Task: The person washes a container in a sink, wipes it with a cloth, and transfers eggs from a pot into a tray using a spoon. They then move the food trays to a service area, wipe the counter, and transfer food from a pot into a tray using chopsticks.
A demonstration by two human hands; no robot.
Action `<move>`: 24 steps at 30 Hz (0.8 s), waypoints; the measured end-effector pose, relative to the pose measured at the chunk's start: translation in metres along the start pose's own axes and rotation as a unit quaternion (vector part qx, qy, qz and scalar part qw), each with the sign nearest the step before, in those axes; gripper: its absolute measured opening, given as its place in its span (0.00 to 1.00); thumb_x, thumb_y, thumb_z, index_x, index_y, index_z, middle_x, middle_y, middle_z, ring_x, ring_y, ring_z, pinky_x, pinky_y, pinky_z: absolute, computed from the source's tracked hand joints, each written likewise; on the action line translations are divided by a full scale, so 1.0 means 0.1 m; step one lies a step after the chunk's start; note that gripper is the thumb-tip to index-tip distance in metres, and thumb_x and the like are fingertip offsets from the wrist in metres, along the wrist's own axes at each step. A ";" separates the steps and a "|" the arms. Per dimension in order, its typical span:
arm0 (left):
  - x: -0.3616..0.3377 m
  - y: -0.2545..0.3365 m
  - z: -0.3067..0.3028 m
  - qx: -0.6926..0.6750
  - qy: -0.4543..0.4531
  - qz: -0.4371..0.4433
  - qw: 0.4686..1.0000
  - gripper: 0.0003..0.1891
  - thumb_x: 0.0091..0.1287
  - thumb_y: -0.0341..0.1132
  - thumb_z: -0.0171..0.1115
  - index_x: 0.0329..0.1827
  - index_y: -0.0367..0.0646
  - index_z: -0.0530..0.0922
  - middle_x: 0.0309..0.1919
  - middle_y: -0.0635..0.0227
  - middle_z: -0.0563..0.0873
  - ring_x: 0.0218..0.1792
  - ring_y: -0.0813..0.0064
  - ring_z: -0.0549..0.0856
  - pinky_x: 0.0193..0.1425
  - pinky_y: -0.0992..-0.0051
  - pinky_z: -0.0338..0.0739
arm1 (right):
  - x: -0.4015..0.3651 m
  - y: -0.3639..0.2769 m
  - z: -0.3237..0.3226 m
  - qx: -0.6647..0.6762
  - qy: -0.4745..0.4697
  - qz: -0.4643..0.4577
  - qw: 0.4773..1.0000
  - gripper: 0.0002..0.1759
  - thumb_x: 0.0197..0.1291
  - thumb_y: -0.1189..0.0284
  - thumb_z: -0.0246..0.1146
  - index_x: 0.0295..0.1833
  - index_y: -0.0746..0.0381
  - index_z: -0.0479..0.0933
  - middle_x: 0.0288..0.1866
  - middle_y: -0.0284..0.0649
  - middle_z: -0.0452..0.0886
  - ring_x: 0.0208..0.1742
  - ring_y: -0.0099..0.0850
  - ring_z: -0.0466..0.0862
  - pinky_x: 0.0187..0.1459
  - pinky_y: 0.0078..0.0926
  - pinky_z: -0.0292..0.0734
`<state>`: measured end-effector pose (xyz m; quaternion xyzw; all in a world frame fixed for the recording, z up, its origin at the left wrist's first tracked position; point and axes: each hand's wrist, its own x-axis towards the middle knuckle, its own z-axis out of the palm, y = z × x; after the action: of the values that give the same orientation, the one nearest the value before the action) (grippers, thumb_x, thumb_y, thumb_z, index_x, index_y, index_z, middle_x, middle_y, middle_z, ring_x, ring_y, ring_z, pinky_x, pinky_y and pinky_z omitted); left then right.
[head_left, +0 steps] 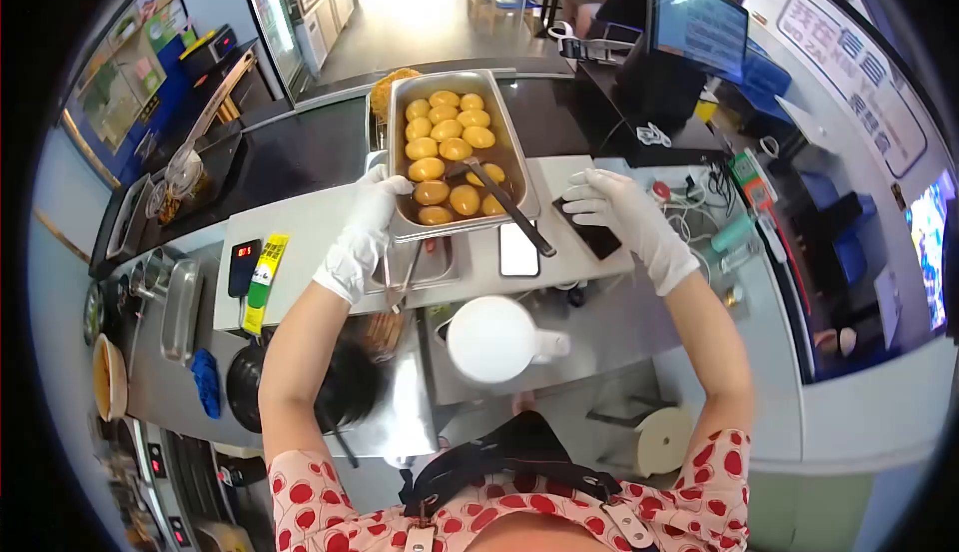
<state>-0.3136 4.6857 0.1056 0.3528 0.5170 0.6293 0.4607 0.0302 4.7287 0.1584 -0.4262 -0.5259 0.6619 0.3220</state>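
A deep rectangular metal pan point(398, 132) holds several brown-stained peeled eggs point(452, 148) in dark liquid. A spoon or ladle with a dark handle point(527, 226) lies in it, the handle sticking out over the near right corner. My gloved left hand point(372, 202) grips the pan's near left rim, thumb on the edge. My gloved right hand point(621, 214) is apart from the pan, to its right, holding nothing, fingers extended above a dark phone point(593, 230). Below the pan sits another metal container point(440, 264), partly hidden, with tongs point(404, 280) by it.
A white lidded jug point(491, 338) stands near me. A phone with a bright screen point(518, 252) lies beside the pan. On the left are a digital timer point(244, 266), a yellow-green packet point(264, 277) and a black pan point(340, 377). A monitor point(697, 20) stands back right; a person sits beyond.
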 end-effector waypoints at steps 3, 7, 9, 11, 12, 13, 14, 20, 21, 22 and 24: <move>0.44 -0.44 0.26 0.013 0.013 0.028 0.999 0.05 0.51 0.23 0.60 0.30 0.40 0.75 0.25 0.70 0.80 0.27 0.78 0.78 0.35 0.77 0.75 | 0.64 0.05 -0.36 0.057 -0.044 0.015 0.997 0.18 0.69 0.61 0.52 0.51 0.65 0.73 0.46 0.43 0.80 0.47 0.32 0.81 0.49 0.30 0.77; 0.81 -0.66 0.79 -0.065 0.029 -0.016 0.997 0.12 0.50 0.18 0.56 0.38 0.38 0.77 0.33 0.65 0.82 0.34 0.72 0.82 0.44 0.74 0.79 | 1.31 0.08 -0.70 0.055 -0.059 0.053 0.995 0.18 0.68 0.60 0.54 0.48 0.65 0.75 0.41 0.41 0.80 0.43 0.30 0.81 0.50 0.30 0.76; 1.02 -0.79 0.97 -0.089 0.046 -0.012 0.995 0.14 0.50 0.18 0.56 0.40 0.37 0.77 0.34 0.65 0.83 0.35 0.72 0.82 0.45 0.73 0.79 | 1.67 0.20 -0.90 0.065 -0.094 0.055 0.992 0.17 0.68 0.60 0.55 0.47 0.63 0.75 0.43 0.39 0.80 0.45 0.28 0.80 0.50 0.32 0.75; 1.31 -1.05 1.00 -0.078 0.028 -0.003 0.997 0.14 0.50 0.18 0.56 0.41 0.37 0.78 0.35 0.65 0.84 0.35 0.72 0.82 0.45 0.73 0.79 | 1.91 0.28 -1.00 0.058 -0.103 0.059 0.991 0.16 0.68 0.59 0.55 0.46 0.62 0.76 0.42 0.36 0.81 0.44 0.27 0.80 0.48 0.28 0.75; 1.42 -1.14 1.03 -0.078 0.039 -0.017 0.996 0.14 0.50 0.18 0.56 0.41 0.37 0.78 0.35 0.66 0.84 0.35 0.73 0.82 0.44 0.74 0.79 | 2.01 0.31 -1.02 0.060 -0.067 0.062 0.994 0.13 0.68 0.62 0.56 0.44 0.61 0.77 0.41 0.34 0.81 0.42 0.26 0.80 0.46 0.26 0.74; 1.53 -1.21 1.08 -0.076 0.042 -0.020 0.996 0.14 0.50 0.18 0.56 0.41 0.37 0.78 0.35 0.66 0.84 0.35 0.73 0.82 0.44 0.74 0.79 | 2.12 0.32 -1.07 0.062 -0.069 0.065 0.994 0.13 0.68 0.62 0.56 0.44 0.61 0.77 0.41 0.34 0.81 0.42 0.26 0.80 0.46 0.26 0.74; 1.64 -1.29 1.11 -0.061 0.044 -0.007 0.997 0.11 0.50 0.18 0.57 0.37 0.38 0.77 0.33 0.67 0.82 0.33 0.75 0.80 0.42 0.75 0.78 | 2.23 0.34 -1.11 0.086 -0.075 0.079 0.990 0.11 0.67 0.64 0.57 0.43 0.61 0.77 0.39 0.35 0.80 0.41 0.26 0.80 0.45 0.25 0.75; 2.03 -1.54 1.29 -0.065 0.053 -0.019 0.996 0.08 0.50 0.19 0.58 0.32 0.38 0.75 0.29 0.70 0.80 0.31 0.78 0.78 0.39 0.77 0.75 | 2.76 0.57 -1.27 0.091 -0.077 0.077 0.990 0.07 0.64 0.70 0.58 0.40 0.63 0.76 0.35 0.36 0.79 0.36 0.26 0.79 0.40 0.24 0.74; 2.09 -1.58 1.30 -0.065 0.055 -0.019 0.996 0.08 0.50 0.19 0.58 0.32 0.38 0.75 0.29 0.70 0.80 0.31 0.78 0.78 0.39 0.77 0.75 | 2.85 0.60 -1.30 0.070 -0.061 0.083 0.992 0.06 0.63 0.71 0.58 0.40 0.63 0.76 0.34 0.36 0.79 0.36 0.26 0.79 0.40 0.25 0.74; 2.15 -1.64 1.29 -0.059 0.054 -0.019 0.997 0.08 0.50 0.19 0.58 0.33 0.38 0.76 0.29 0.70 0.80 0.31 0.77 0.78 0.39 0.77 0.76 | 2.91 0.60 -1.31 0.070 -0.062 0.085 0.992 0.06 0.63 0.71 0.58 0.40 0.63 0.76 0.34 0.36 0.79 0.36 0.26 0.79 0.40 0.25 0.74; 2.25 -1.76 1.25 -0.044 0.052 -0.022 0.997 0.08 0.51 0.19 0.58 0.34 0.38 0.76 0.29 0.70 0.81 0.32 0.77 0.79 0.40 0.77 0.76 | 3.00 0.62 -1.33 0.058 -0.068 0.091 0.992 0.06 0.64 0.71 0.58 0.39 0.62 0.76 0.33 0.35 0.79 0.36 0.27 0.79 0.42 0.26 0.73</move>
<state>-0.2338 4.9461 -0.0458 0.2872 0.5197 0.6586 0.4623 0.0231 5.0318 0.0191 -0.4071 -0.4663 0.7453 0.2477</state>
